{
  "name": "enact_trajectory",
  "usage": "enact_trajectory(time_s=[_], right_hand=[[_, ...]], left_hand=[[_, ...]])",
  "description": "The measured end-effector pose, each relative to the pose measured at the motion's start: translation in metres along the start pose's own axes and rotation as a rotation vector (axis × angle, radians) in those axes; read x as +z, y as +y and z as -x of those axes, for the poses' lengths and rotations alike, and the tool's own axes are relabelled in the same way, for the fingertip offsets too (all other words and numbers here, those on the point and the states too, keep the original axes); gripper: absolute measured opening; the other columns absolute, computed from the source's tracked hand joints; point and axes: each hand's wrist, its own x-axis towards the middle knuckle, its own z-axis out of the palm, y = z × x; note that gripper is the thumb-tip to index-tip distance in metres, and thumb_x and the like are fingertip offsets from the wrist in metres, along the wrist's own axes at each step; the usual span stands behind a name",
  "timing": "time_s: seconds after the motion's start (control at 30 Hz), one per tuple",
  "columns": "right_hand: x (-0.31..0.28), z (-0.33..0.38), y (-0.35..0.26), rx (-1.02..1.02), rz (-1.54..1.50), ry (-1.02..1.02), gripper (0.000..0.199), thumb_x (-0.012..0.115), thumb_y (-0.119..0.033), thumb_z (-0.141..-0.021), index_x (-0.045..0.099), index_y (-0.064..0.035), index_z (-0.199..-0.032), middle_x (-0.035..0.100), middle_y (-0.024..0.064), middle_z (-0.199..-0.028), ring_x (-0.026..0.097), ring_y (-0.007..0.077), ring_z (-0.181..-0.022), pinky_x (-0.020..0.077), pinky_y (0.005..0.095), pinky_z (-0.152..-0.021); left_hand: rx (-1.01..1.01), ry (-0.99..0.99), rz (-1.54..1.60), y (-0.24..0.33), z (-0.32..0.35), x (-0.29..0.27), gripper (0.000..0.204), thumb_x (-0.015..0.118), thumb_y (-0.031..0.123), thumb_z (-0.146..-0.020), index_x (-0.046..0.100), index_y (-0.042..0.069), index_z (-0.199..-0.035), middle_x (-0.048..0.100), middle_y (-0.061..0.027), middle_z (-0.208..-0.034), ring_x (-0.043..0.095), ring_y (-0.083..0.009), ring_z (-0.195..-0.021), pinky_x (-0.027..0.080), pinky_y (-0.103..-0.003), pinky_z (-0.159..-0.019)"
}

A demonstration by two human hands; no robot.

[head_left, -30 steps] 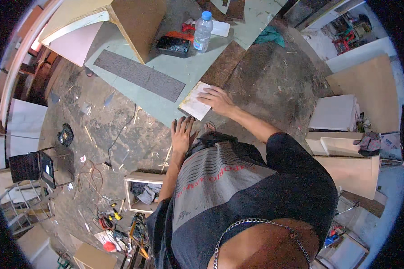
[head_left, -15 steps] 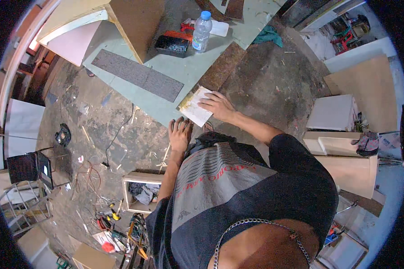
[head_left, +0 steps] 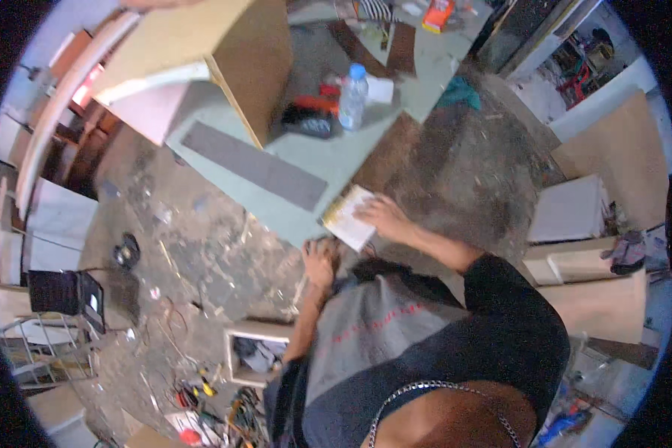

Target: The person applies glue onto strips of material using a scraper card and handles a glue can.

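A small white board, yellowish along its far end, lies across the near end of a brown strip on the pale green tabletop. My right hand grips this board by its right side, fingers over its top face. At the table's near corner my left hand rests, fingers apart and bent over the edge, just left of the board. Its fingertips look dark and are blurred. A long grey-brown strip lies flat on the table beyond my hands.
A clear bottle with blue cap stands beside a black tray. A large wooden box fills the far left of the table. More brown strips lie farther back. Tools and cables litter the floor near an open-fronted box.
The whole view has shifted, so table and hands sit lower and farther right. My hands keep nearly the same places on the board and table corner. More of the far table shows.
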Motion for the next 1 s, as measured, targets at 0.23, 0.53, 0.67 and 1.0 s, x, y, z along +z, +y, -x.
enact_trajectory(time_s=[0.23, 0.53, 0.67, 1.0], right_hand=[[0.000, 0.010, 0.007, -0.015, -0.113, 0.031, 0.052, 0.061, -0.006, -0.074, 0.065, -0.0172, -0.125, 0.063, 0.0013, -0.130, 0.050, 0.0273, -0.129, 0.0315, 0.0479, -0.112], [-0.008, 0.007, 0.008, -0.026, -0.076, -0.083, 0.054, 0.066, -0.011, -0.073, 0.066, -0.0216, -0.126, 0.061, -0.0011, -0.135, 0.048, 0.0244, -0.132, 0.0309, 0.0457, -0.113], [-0.009, 0.005, 0.010, -0.025, -0.116, -0.057, 0.054, 0.066, -0.011, -0.072, 0.067, -0.0212, -0.125, 0.061, -0.0005, -0.134, 0.048, 0.0246, -0.132, 0.0310, 0.0456, -0.113], [-0.029, 0.002, 0.002, -0.034, -0.122, -0.082, 0.055, 0.071, -0.013, -0.066, 0.067, -0.0172, -0.121, 0.064, 0.0023, -0.128, 0.050, 0.0252, -0.126, 0.0333, 0.0461, -0.109]], left_hand=[[-0.165, 0.115, 0.239, 0.017, -0.024, -0.006, 0.032, 0.083, 0.029, -0.074, 0.067, 0.010, -0.095, 0.064, -0.0060, -0.096, 0.057, -0.0286, -0.096, 0.039, -0.044, -0.092], [-0.235, -0.222, 0.003, 0.014, -0.034, -0.017, 0.101, 0.075, 0.058, -0.075, 0.032, 0.009, -0.152, 0.050, -0.0080, -0.143, 0.043, -0.0274, -0.133, 0.034, -0.051, -0.104], [-0.192, -0.225, -0.015, 0.014, -0.036, -0.018, 0.099, 0.075, 0.058, -0.075, 0.034, 0.010, -0.152, 0.051, -0.0038, -0.144, 0.045, -0.0264, -0.130, 0.035, -0.054, -0.101], [-0.202, -0.309, -0.004, 0.012, -0.040, -0.030, 0.101, 0.074, 0.061, -0.075, 0.033, 0.010, -0.152, 0.051, -0.0061, -0.144, 0.044, -0.0290, -0.131, 0.033, -0.056, -0.103]])
